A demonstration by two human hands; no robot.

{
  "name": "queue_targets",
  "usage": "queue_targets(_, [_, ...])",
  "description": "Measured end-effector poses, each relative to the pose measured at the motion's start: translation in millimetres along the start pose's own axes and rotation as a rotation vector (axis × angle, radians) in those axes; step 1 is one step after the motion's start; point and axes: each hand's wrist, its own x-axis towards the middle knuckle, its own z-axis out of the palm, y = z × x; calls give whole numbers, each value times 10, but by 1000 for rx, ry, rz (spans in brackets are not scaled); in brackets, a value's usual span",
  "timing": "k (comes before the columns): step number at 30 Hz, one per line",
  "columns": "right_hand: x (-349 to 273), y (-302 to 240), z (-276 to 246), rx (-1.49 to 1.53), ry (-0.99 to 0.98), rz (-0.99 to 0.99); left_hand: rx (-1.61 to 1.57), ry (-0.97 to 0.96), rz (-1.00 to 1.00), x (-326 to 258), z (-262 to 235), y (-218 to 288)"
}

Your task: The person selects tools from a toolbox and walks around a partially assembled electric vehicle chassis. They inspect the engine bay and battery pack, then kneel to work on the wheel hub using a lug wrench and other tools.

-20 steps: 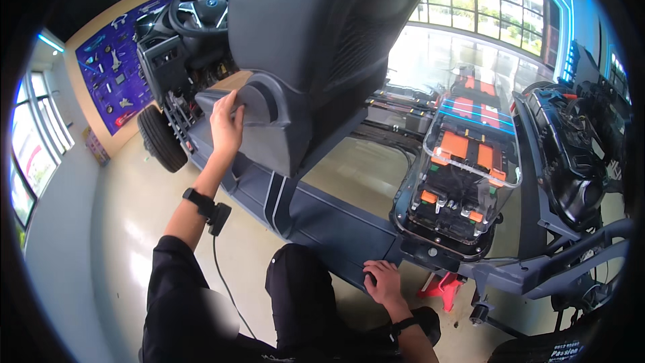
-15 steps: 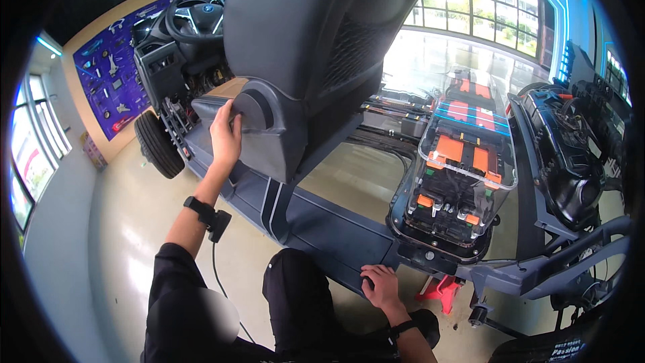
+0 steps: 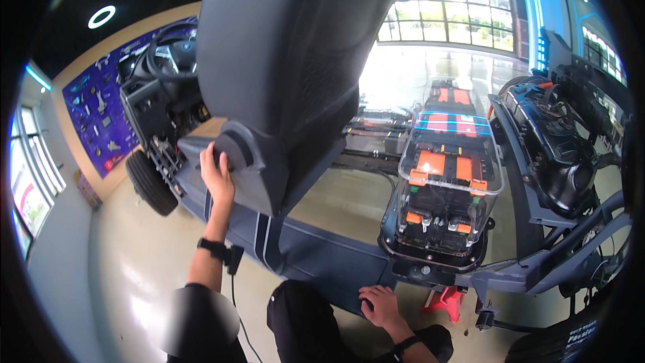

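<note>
A black car seat [image 3: 248, 40] with a tall backrest stands before me, its back turned toward the right. Low on its near side is a round black knob [image 3: 232, 152]. My left hand [image 3: 218, 178] is closed around the front edge of this knob, fingertips on its rim and wrist below. My right hand [image 3: 381, 306] rests at the edge of a dark grey chassis side rail [image 3: 329, 245], its fingers bent over the top and its thumb tucked at the side. The undersides of both hands are hidden.
Right of the seat, a battery pack with orange parts sits under a clear cover [image 3: 450, 181]. A red stand [image 3: 443, 304] is beneath the rail. A steering wheel [image 3: 173, 54] and a tyre [image 3: 151, 183] are at left. A cable [image 3: 235, 302] hangs from my left wrist.
The view has tilted, so the seat and rail sit lower and farther left in the picture. My left hand stays at the knob with its fingers slightly shifted; my right hand stays on the rail.
</note>
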Motion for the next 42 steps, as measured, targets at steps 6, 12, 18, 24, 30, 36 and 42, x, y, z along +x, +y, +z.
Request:
queue_targets(6, [-30, 6, -13, 1, 3, 8, -4, 26, 9, -35, 5, -5])
queue_targets(12, [-1, -1, -44, 22, -17, 7, -8, 49, -49, -81, 89, 125])
queue_targets(18, [-2, 39, -9, 40, -8, -2, -24, -62, -42, -272, 94, 246])
queue_targets(24, [-9, 13, -7, 9, -45, 31, -137, -96, 52, -823, 166, 522])
queue_targets(30, [710, -213, -353, 443, -103, 70, 30, -126, 166, -763, 289, 291])
queue_targets(36, [1803, -555, -708, 339, -152, -74, 3, -74, 173, -825, 312, 204])
queue_targets(42, [1319, -149, -457, -181, -302, -411, 4, -71, 157, -807, 274, 247])
